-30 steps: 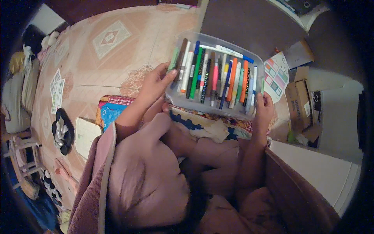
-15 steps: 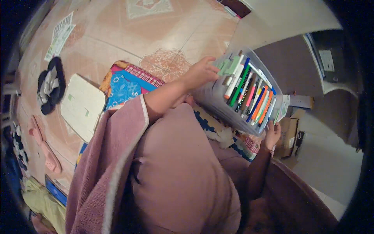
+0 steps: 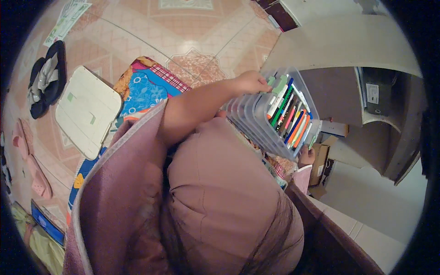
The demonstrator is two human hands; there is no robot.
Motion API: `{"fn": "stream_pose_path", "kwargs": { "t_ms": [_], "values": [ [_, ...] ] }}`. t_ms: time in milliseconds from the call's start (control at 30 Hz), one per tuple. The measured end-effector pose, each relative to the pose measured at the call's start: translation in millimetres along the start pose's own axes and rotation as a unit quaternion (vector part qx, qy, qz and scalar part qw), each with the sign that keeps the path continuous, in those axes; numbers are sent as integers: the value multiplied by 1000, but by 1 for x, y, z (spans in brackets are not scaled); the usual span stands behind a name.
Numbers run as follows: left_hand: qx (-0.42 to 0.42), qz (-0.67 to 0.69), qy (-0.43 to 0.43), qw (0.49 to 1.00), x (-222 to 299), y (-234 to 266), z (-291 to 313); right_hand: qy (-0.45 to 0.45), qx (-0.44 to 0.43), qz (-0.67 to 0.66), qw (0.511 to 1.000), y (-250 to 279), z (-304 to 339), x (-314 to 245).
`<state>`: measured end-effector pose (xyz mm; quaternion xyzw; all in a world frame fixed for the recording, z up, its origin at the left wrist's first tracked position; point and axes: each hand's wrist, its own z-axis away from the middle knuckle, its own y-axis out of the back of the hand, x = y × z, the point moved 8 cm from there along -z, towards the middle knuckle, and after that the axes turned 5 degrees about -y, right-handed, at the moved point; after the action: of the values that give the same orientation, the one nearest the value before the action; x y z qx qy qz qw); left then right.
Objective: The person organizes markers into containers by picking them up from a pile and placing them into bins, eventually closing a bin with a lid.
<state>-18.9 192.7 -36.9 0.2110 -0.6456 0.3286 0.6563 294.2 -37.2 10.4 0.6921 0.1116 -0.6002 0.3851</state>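
A clear ribbed plastic box (image 3: pixel 244 109) is tilted in front of me at the right, its open top showing. Inside lie several markers and pens (image 3: pixel 292 114) in green, orange, blue, black and white. My left hand (image 3: pixel 252 83) is closed on the box's far-left end, fingers curled at its pale green latch (image 3: pixel 277 84). At the opposite end, my right hand (image 3: pixel 306 156) grips the box beside another green latch (image 3: pixel 313 140); part of that hand is hidden behind the rim.
A white lid (image 3: pixel 87 112) lies left, beside patterned cloth (image 3: pixel 145 91) on the tiled floor. Dark sandals (image 3: pixel 48 80), pink clogs (image 3: pixel 33 167) and papers (image 3: pixel 68 20) lie farther left. Right stand a cabinet (image 3: pixel 337 94) and a cardboard box (image 3: pixel 319 162).
The box tips further, showing more of its ribbed side. My right hand has slipped lower behind the box's end, its sleeve now nearer the wrist. The whole view has shifted.
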Motion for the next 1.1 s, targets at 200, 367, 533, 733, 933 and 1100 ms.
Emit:
{"fn": "stream_pose_path", "kwargs": {
  "t_ms": [200,367,533,733,933,1100],
  "values": [
    [-29,-1,39,999,-10,5,-10,-6,-14,-5,1000,-2,0,-3],
    [-18,26,83,996,-16,4,-13,-27,3,-53,998,5,-3,5],
    [14,48,-12,999,1,9,-10,-58,20,-83,995,3,2,9],
    [-140,-183,-209,950,44,-2,8,-57,-19,-85,995,8,-2,13],
    [-37,-296,-208,931,56,-1,20,-71,-34,-129,988,3,-4,18],
    [40,-234,-204,950,48,8,18,-43,-26,-110,993,8,-4,17]
  ]
}}
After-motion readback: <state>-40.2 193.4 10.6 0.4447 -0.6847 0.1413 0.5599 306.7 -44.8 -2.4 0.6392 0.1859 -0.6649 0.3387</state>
